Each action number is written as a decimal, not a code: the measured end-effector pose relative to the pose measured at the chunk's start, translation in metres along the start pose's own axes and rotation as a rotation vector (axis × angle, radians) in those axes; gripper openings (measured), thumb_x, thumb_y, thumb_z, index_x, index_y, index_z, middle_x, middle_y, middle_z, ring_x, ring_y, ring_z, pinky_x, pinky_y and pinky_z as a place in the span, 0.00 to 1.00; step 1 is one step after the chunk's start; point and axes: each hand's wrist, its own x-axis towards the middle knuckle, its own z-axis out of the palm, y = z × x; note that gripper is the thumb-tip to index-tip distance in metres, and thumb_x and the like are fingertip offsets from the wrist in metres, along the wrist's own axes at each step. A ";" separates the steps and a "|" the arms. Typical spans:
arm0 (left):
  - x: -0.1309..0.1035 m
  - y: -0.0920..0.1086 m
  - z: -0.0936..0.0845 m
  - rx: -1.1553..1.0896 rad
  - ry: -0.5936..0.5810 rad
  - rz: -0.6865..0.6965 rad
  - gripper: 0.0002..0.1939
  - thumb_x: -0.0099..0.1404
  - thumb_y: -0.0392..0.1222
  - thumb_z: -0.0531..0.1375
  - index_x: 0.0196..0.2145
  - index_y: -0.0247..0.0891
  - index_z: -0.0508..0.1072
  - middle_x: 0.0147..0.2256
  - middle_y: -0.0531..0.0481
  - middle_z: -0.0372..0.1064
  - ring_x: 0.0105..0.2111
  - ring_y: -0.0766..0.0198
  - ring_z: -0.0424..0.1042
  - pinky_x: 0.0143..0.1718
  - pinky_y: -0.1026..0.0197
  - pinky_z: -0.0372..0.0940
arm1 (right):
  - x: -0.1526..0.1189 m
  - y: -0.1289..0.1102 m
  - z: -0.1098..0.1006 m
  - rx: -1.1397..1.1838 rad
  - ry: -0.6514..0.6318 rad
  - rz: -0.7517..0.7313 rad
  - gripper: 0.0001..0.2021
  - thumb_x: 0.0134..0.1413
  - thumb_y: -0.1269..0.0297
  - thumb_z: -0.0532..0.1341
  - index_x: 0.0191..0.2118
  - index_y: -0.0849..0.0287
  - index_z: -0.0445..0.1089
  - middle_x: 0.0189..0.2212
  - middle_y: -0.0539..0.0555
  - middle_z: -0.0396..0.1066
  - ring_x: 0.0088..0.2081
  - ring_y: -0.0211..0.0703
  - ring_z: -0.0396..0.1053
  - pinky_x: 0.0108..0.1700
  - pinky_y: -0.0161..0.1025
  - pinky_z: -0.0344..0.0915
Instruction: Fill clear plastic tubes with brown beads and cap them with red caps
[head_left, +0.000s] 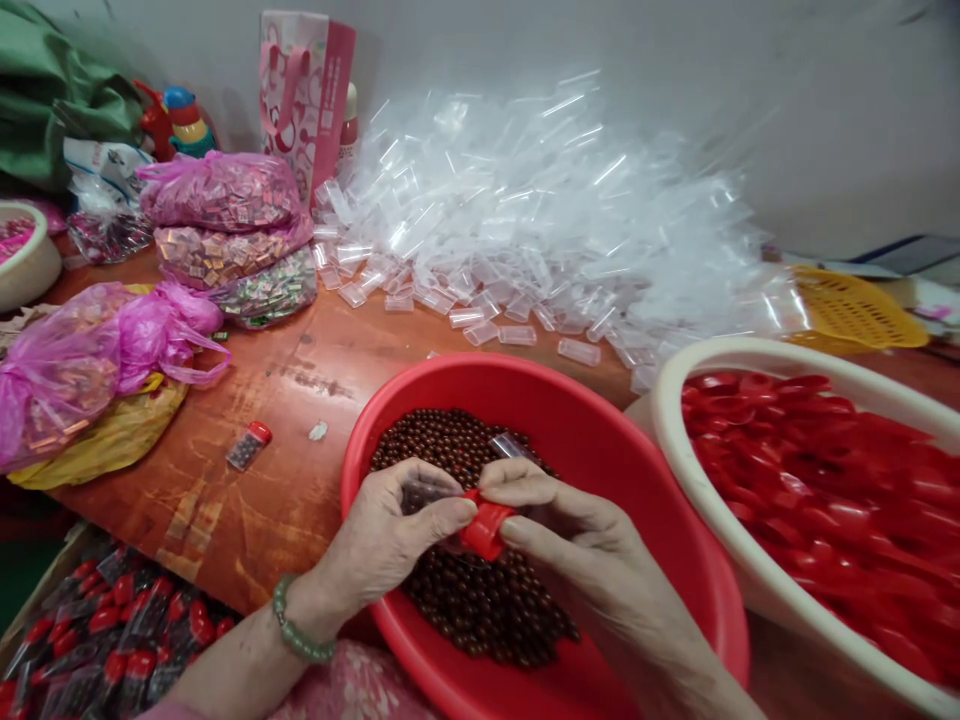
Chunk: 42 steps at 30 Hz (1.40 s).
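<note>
Over a red basin [705, 530], my two hands meet at a small clear plastic container with a red cap. My left hand [375, 530] is closed around the clear container [429, 492], its thumb tip against the cap. Thumb and fingers of my right hand [581, 530] pinch the red cap [486, 532] from the other side. Whether the cap sits fully on the container cannot be made out. Dark brown round beads [495, 620] lie in the basin under my hands. Behind my right fingers, another clear container [513, 447] rests among the beads.
A heap of clear containers [525, 220] lies against the wall. The white tub [667, 400] at right holds red caps [817, 500]. One filled container [249, 445] lies on the table, with pink bags [225, 200] behind. Filled containers [112, 630] fill a box lower left.
</note>
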 end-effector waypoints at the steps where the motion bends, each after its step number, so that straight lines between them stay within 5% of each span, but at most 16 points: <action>1: 0.000 0.000 0.000 0.008 0.003 0.018 0.22 0.52 0.55 0.68 0.32 0.34 0.68 0.25 0.56 0.64 0.25 0.72 0.63 0.30 0.66 0.60 | 0.000 0.001 0.001 -0.025 -0.001 -0.013 0.05 0.45 0.62 0.71 0.31 0.49 0.79 0.36 0.52 0.73 0.39 0.41 0.72 0.38 0.35 0.71; 7: 0.000 -0.001 0.000 -0.019 0.007 0.024 0.24 0.50 0.57 0.68 0.31 0.34 0.68 0.25 0.55 0.64 0.24 0.72 0.62 0.28 0.67 0.59 | -0.002 -0.003 0.003 -0.021 -0.036 0.017 0.13 0.47 0.62 0.70 0.42 0.46 0.75 0.36 0.51 0.76 0.37 0.41 0.74 0.36 0.34 0.72; 22: -0.003 0.001 -0.009 0.155 -0.086 0.091 0.17 0.56 0.51 0.65 0.35 0.34 0.71 0.32 0.52 0.67 0.32 0.68 0.64 0.37 0.64 0.59 | -0.007 -0.013 -0.001 -0.466 -0.101 -0.270 0.06 0.51 0.67 0.66 0.37 0.51 0.74 0.33 0.52 0.72 0.37 0.43 0.71 0.40 0.36 0.71; 28: -0.002 0.004 -0.001 0.189 -0.047 0.034 0.12 0.54 0.44 0.65 0.32 0.35 0.69 0.29 0.53 0.67 0.30 0.68 0.65 0.35 0.64 0.59 | -0.008 -0.020 -0.005 -0.425 -0.160 -0.109 0.08 0.47 0.60 0.69 0.34 0.53 0.74 0.33 0.53 0.74 0.35 0.43 0.73 0.35 0.34 0.72; 35: -0.002 0.006 0.002 0.230 -0.032 0.067 0.11 0.56 0.44 0.64 0.32 0.35 0.69 0.25 0.56 0.64 0.26 0.71 0.61 0.30 0.65 0.57 | -0.007 -0.025 -0.008 -0.388 -0.092 0.084 0.09 0.46 0.59 0.69 0.32 0.56 0.75 0.30 0.53 0.76 0.30 0.41 0.73 0.31 0.32 0.72; 40: -0.001 0.002 -0.001 0.035 -0.131 -0.042 0.17 0.54 0.49 0.66 0.33 0.36 0.67 0.26 0.53 0.68 0.28 0.68 0.68 0.34 0.63 0.61 | -0.003 -0.025 -0.006 -0.262 0.221 0.055 0.11 0.45 0.59 0.70 0.37 0.52 0.76 0.35 0.53 0.76 0.36 0.43 0.74 0.37 0.36 0.73; 42: -0.001 0.001 -0.001 0.036 -0.146 -0.060 0.19 0.51 0.50 0.68 0.32 0.36 0.66 0.25 0.54 0.67 0.26 0.69 0.66 0.32 0.64 0.60 | -0.001 -0.023 0.003 -0.264 0.248 -0.013 0.11 0.47 0.59 0.69 0.39 0.51 0.76 0.37 0.53 0.76 0.39 0.44 0.74 0.42 0.39 0.72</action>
